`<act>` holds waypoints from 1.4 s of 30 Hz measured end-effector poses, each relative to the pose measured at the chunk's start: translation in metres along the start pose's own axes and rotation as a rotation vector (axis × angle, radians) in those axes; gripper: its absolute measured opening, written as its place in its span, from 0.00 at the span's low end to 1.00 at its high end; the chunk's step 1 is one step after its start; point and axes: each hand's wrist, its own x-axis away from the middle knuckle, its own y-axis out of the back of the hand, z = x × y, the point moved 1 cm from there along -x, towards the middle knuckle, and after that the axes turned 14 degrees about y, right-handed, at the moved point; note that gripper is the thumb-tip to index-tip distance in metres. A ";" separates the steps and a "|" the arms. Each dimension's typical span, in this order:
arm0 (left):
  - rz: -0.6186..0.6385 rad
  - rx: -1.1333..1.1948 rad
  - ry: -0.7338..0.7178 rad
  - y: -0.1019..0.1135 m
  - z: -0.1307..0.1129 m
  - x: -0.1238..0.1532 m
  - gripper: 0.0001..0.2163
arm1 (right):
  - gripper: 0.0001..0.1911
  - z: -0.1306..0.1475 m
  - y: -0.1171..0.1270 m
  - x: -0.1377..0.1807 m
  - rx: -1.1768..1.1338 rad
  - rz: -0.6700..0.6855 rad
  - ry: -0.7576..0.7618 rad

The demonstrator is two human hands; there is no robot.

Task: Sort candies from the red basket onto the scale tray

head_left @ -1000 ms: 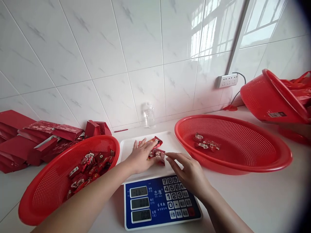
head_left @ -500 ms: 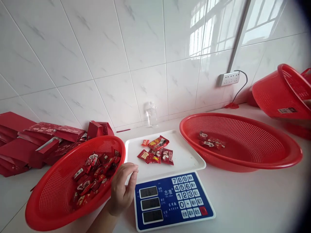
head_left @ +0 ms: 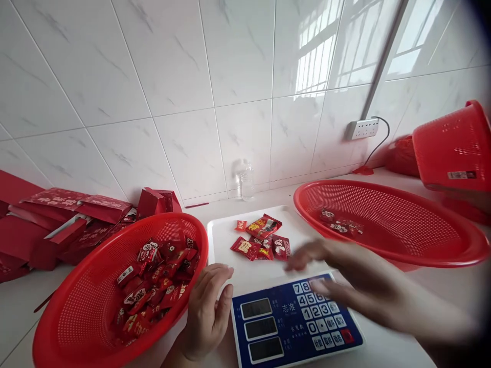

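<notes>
My left hand (head_left: pixel 209 312) is between the left red basket (head_left: pixel 72 276) and the scale, with its thumb apart from the bent fingers and nothing visible in it. My right hand (head_left: pixel 333 271), blurred by motion, reaches over the keypad of the blue-and-white digital scale (head_left: pixel 284 306). Its fingers and thumb are spread, with no object seen between them. Several red snack packets (head_left: pixel 264 237) lie in a small group on the scale's white tray (head_left: pixel 222 276), just left of my right fingertips. More red packets (head_left: pixel 153 286) fill the bottom of the left basket.
A wide red basket (head_left: pixel 387 197) with a few packets (head_left: pixel 341 225) stands at right. Behind it is a tilted red basket (head_left: pixel 448 148). Red boxes (head_left: pixel 65 230) are piled at left. A clear bottle (head_left: pixel 246 180) stands by the tiled wall, below a power strip (head_left: pixel 362 129).
My right hand has come in from the right over the scale. My left hand stays beside the tray. The tilted basket at far right has shifted, and the camera view has moved slightly.
</notes>
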 end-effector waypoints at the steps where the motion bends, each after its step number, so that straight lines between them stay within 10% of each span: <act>1: -0.006 -0.011 0.001 0.000 0.001 0.000 0.11 | 0.12 -0.007 -0.001 -0.013 0.055 0.036 -0.015; 8: -0.035 -0.067 0.041 0.001 0.010 0.001 0.11 | 0.17 -0.083 -0.025 -0.104 0.578 0.467 -0.123; 17: -0.003 -0.060 0.032 0.003 0.014 0.002 0.11 | 0.12 -0.096 -0.060 -0.128 0.727 0.708 -0.083; 30: 0.017 -0.009 0.136 0.000 0.009 0.001 0.10 | 0.15 -0.067 -0.026 -0.111 0.490 0.391 -0.127; 36: 0.139 0.079 0.278 -0.003 0.001 0.000 0.11 | 0.11 -0.022 -0.042 -0.076 -0.145 0.311 -0.073; 42: 0.161 0.193 0.297 -0.002 -0.007 -0.003 0.06 | 0.08 0.000 -0.052 -0.049 -0.063 0.312 -0.001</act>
